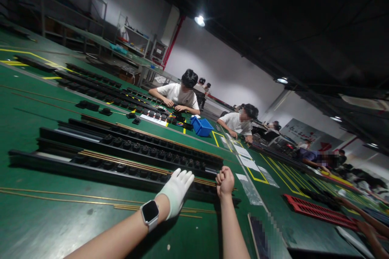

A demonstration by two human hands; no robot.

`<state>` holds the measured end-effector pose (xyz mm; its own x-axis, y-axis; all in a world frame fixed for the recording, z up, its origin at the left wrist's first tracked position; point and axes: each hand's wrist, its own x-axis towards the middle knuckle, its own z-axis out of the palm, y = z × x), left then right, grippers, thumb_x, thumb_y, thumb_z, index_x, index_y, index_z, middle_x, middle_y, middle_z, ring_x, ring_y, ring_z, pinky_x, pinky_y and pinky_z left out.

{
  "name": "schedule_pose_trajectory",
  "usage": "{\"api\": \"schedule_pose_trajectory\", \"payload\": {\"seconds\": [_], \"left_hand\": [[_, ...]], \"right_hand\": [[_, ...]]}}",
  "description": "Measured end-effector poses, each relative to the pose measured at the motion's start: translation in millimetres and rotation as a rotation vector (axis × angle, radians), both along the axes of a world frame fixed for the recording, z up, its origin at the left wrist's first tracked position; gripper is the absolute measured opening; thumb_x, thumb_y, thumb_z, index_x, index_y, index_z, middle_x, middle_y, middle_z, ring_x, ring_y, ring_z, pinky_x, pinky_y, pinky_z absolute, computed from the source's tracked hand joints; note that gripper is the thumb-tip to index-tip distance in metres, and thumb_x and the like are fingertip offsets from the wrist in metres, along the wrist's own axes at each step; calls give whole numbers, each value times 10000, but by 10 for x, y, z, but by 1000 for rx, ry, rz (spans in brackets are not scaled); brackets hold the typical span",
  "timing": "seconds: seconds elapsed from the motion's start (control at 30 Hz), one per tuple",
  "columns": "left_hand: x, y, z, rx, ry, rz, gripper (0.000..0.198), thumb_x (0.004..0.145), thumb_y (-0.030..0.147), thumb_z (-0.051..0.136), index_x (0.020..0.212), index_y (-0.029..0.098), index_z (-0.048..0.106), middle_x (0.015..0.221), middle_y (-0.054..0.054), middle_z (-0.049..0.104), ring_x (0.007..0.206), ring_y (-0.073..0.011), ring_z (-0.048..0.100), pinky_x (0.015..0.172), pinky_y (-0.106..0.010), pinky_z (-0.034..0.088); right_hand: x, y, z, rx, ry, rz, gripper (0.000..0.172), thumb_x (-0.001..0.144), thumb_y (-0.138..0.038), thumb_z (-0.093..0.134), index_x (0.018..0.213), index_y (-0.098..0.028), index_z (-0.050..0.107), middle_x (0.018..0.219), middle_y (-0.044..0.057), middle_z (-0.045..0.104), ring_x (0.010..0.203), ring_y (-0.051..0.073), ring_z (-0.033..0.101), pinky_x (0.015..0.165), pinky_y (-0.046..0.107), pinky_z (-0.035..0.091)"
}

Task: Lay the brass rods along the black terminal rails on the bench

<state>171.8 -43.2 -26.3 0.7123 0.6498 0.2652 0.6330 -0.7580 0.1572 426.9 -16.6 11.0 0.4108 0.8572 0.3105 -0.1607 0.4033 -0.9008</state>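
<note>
My left hand (178, 188), in a white glove and with a smartwatch (150, 212) at the wrist, lies with its fingers stretched out over a bundle of thin brass rods (127, 162). These rods rest along a black channel rail (60, 164) fitted with a row of black parts. At the right end of the rods, my bare right hand (225, 182) is closed, fingers curled in. Whatever it may hold is hidden. Behind, another black rail (48, 132) holds a row of round black pieces (146, 148), with further brass rods (170, 139) along its far side.
Loose brass rods (75, 197) lie on the green table (33, 226) nearest me. A blue bin (202, 126) and small black parts (88, 105) stand farther back. Co-workers (182, 93) work across the table. To the right are a plastic bag (251, 190) and a red slotted frame (319, 210).
</note>
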Motion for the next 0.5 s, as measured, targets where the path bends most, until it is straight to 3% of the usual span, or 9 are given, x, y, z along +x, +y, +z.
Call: {"api": "schedule_pose_trajectory", "payload": {"seconds": [0.17, 0.27, 0.4, 0.5], "left_hand": [[-16, -17, 40, -2, 6, 6, 934, 843, 403, 627, 1648, 125, 244, 1707, -211, 274, 1545, -418, 297, 1269, -610, 97], [-16, -16, 34, 6, 9, 2, 932, 841, 392, 617, 1648, 122, 237, 1705, -215, 277, 1544, -414, 298, 1267, -617, 102], [-1, 0, 2, 13, -5, 11, 949, 818, 374, 631, 1648, 132, 238, 1708, -201, 278, 1541, -399, 305, 1274, -596, 100], [15, 9, -18, 10, -15, 15, 947, 811, 353, 632, 1646, 133, 244, 1707, -199, 283, 1538, -397, 310, 1275, -592, 100]], "right_hand": [[121, -82, 120, 33, -17, -80, 184, 807, -356, 676, 825, -241, 533, 494, -161, 236, 386, 49, 146, 401, 170, 126], [295, -257, 229, 67, -15, -173, 231, 850, -394, 691, 996, -236, 607, 528, -165, 218, 401, 48, 142, 413, 170, 115], [474, -655, 178, -35, -21, -204, 601, 877, -433, 708, 1432, -265, 550, 573, -163, 190, 409, 53, 131, 413, 176, 98], [509, -958, -24, -172, 13, -113, 778, 860, -388, 728, 1570, -308, 421, 593, -157, 184, 417, 57, 136, 412, 173, 103]]}}
